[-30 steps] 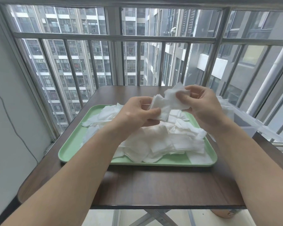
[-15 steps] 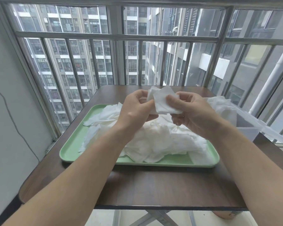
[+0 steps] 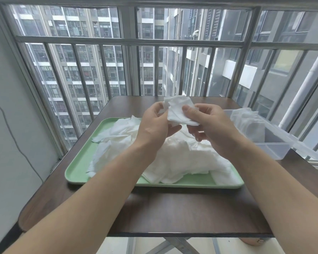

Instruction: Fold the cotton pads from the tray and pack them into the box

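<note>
Overhead, a barred window (image 3: 154, 42) fills the far side of the view, with tower blocks beyond it. Below it stands a dark wooden table (image 3: 173, 213), its far edge close to the bars.

A green tray (image 3: 77, 173) lies on the table, left of centre. It carries a loose pile (image 3: 182, 158) of white cotton pads, heaped highest in the middle and right and thinning toward the tray's left rim.

A clear plastic box (image 3: 275, 147) stands on the table just beside the tray's right far corner. Its clear lid (image 3: 301, 143) hangs open to the right. White pads (image 3: 246, 121) are stacked in its far end; the near end shows bare wall.

Both forearms reach in from the near edge, and the hands meet above the pile.

- Left hand (image 3: 154, 129): fingers curled, gripping the left edge of one pad (image 3: 180, 110).
- Right hand (image 3: 213, 129): thumb pressed on the front face of the same pad, fingers curled behind it.

The pad is held in the air, clear of the pile, roughly upright. Its lower edge juts out rightward under the right thumb.
</note>
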The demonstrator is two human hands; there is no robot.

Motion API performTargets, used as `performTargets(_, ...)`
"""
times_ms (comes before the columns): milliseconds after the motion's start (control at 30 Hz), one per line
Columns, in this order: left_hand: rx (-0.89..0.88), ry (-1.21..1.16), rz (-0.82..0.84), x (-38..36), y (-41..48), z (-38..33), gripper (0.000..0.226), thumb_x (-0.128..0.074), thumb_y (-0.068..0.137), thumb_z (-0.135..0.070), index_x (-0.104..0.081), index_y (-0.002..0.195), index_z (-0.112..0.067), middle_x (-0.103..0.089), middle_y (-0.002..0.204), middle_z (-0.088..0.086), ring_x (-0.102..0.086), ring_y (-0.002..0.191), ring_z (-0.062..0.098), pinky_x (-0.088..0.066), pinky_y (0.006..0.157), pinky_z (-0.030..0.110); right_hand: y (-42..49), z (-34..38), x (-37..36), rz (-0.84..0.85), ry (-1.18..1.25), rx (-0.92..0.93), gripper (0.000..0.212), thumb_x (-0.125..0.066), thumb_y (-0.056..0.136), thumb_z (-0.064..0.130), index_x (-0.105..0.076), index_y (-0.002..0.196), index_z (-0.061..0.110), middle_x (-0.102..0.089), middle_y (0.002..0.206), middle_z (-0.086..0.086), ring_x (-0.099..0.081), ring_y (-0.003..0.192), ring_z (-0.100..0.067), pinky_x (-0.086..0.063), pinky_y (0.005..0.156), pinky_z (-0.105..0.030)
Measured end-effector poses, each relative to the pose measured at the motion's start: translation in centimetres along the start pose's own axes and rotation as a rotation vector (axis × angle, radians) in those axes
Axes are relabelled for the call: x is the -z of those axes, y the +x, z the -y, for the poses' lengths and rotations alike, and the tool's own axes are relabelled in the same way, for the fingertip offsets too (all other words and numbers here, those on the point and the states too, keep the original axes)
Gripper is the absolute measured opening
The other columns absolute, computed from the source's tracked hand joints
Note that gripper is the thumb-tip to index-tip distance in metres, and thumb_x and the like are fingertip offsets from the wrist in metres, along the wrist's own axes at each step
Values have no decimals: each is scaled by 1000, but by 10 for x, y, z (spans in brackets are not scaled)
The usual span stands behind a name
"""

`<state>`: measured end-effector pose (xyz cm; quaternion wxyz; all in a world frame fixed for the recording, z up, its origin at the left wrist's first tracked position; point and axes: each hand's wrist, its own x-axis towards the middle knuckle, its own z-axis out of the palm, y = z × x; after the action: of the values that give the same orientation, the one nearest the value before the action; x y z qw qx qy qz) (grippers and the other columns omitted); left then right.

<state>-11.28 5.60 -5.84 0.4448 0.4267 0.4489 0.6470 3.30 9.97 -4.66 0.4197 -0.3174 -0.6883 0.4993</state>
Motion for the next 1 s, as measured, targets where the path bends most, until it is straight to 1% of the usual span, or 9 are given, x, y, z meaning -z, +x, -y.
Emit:
performTargets(133,-9,8,17,-1,0,3,13,-63,95,-8,-63,107,-11,-74,104,19,-73,93,28,-59,90,36,-3,2,-4,12,21,-30,34,-61,97,36,-63,80,7,-54,54,-2,-41,49,-18,-30,48,-28)
performTargets(400,14,-38,56,-6,-2,1,16,-52,97,-6,-64,106,-3,-72,89,20,-71,81,28,-60,85,36,-1,0,-4,-45,29,-100,34,-63,96,39,-67,83,8,-56,55,-3,-42,48,-17,-31,48,-26)
performTargets(467,69,-106,26,-7,-3,-1,29,-46,101,-17,-66,107,3,-72,90,20,-70,84,31,-61,85,38,-1,-1,-4,-48,5,-103,35,-64,95,39,-68,83,7,-56,54,-3,-42,47,-17,-31,49,-27)
performTargets(567,107,-140,38,-6,-3,-4,41,-49,101,-38,-70,103,-2,-74,89,16,-72,82,30,-61,83,42,-1,-1,-5,-45,-48,-88,43,-64,95,40,-69,85,-2,-54,52,-4,-41,44,-15,-30,47,-26)
performTargets(733,66,-22,-64,-1,0,-5,19,-67,94,-21,-63,101,-5,-69,93,19,-69,68,30,-58,59,34,-3,-2,-8,41,-55,-38,39,-67,93,37,-66,78,1,-57,54,-5,-41,43,-15,-34,45,-22)
performTargets(800,60,-54,-116,1,2,-8,13,-64,94,-18,-62,101,-7,-67,90,16,-67,68,30,-60,62,42,-3,-2,-8,90,-33,-26,30,-73,88,27,-68,80,-1,-59,55,-4,-43,42,-15,-37,46,-23)
performTargets(867,36,-91,-168,4,3,-12,10,-62,95,-17,-62,100,-8,-63,88,13,-63,75,31,-57,67,49,-3,-2,-7,125,-38,-27,35,-78,80,27,-69,84,-6,-62,58,-9,-45,42,-15,-38,46,-23)
performTargets(933,-5,-101,-218,9,6,-16,7,-61,96,-19,-61,94,-12,-62,82,7,-60,72,26,-55,61,39,-4,-1,-5,157,-53,-39,39,-79,74,32,-70,84,-5,-63,60,-10,-46,44,-15,-39,46,-23)
performTargets(1000,-43,-101,-279,16,9,-19,8,-62,97,-20,-60,91,-14,-62,82,4,-60,68,19,-54,54,29,-4,0,-2,165,-42,-17,29,-76,77,31,-71,83,3,-63,62,-7,-48,46,-16,-40,46,-25)
